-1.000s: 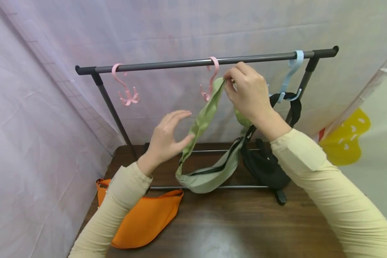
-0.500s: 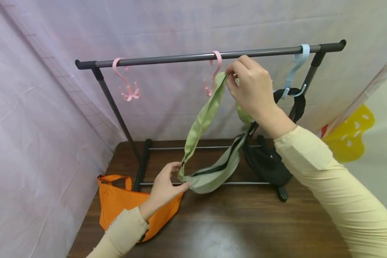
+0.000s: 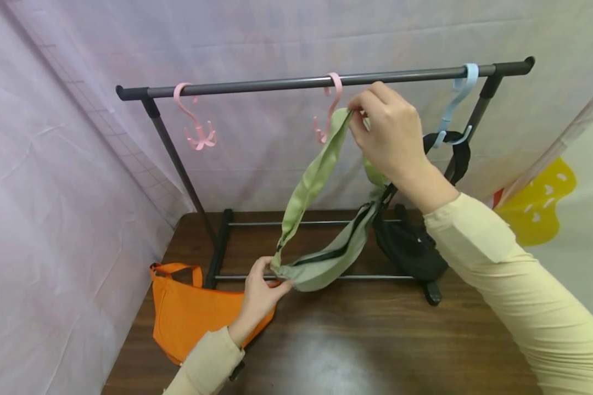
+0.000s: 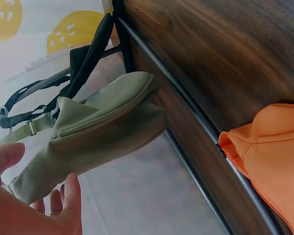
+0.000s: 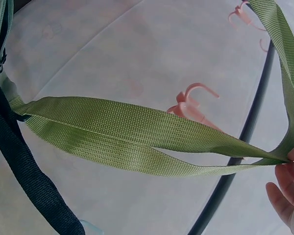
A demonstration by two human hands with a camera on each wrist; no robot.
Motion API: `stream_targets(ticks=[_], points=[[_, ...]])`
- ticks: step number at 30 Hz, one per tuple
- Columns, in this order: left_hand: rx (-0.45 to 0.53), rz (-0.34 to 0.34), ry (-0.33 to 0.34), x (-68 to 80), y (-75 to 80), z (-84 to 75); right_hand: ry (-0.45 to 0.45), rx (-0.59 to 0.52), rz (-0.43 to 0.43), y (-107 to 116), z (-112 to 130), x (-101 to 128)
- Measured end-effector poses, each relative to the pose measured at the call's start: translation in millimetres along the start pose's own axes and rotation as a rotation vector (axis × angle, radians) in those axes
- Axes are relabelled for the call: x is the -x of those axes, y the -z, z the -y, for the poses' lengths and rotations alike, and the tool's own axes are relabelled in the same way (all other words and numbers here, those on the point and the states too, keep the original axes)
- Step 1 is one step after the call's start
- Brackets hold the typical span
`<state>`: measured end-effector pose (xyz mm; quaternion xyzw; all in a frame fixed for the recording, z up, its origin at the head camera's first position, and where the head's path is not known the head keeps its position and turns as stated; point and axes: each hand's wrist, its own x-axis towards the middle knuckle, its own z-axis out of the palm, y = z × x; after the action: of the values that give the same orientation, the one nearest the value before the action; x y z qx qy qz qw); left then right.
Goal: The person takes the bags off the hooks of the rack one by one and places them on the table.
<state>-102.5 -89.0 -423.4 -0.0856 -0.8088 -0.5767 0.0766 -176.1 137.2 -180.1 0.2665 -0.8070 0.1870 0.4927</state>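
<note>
In the head view my right hand (image 3: 387,123) pinches the light green strap (image 3: 310,184) of a grey-green waist bag (image 3: 328,269), just right of the middle pink hook (image 3: 335,96). The bag hangs below, its dark zip facing up. My left hand (image 3: 261,291) is at the bag's left end, thumb and fingers spread to either side of it. In the left wrist view the fingertips touch the bag (image 4: 108,117), while the thumb stands apart. The right wrist view shows the strap (image 5: 112,127) stretched out from the pinching fingertips (image 5: 284,171).
A black bag (image 3: 405,249) hangs by its strap from a blue hook (image 3: 459,96) at right. Another pink hook (image 3: 197,129) hangs at left on the rack's rail (image 3: 257,85). An orange bag (image 3: 192,307) lies on the brown surface (image 3: 356,340), front left.
My left hand has dropped from beside the strap to the bag's left end. My right hand keeps its pinch on the strap. The head view has shifted slightly.
</note>
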Motion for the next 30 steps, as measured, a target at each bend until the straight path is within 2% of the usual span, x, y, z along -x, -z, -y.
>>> stream_targets(ticks=[5,8,14,24,30], points=[[0.047,0.007,0.022,3.4,2.5,-17.3,-0.003,0.013,0.009,2,-1,1],[0.036,0.018,0.001,6.6,2.1,-29.6,-0.005,0.011,-0.003,3,-2,3],[-0.006,0.018,-0.045,8.7,-4.0,-28.4,0.001,0.008,-0.016,4,0,4],[0.092,0.062,0.015,8.1,2.5,-25.9,0.0,0.005,-0.003,5,-4,7],[0.115,0.055,-0.02,7.4,6.3,-23.5,-0.005,0.007,0.012,5,-7,9]])
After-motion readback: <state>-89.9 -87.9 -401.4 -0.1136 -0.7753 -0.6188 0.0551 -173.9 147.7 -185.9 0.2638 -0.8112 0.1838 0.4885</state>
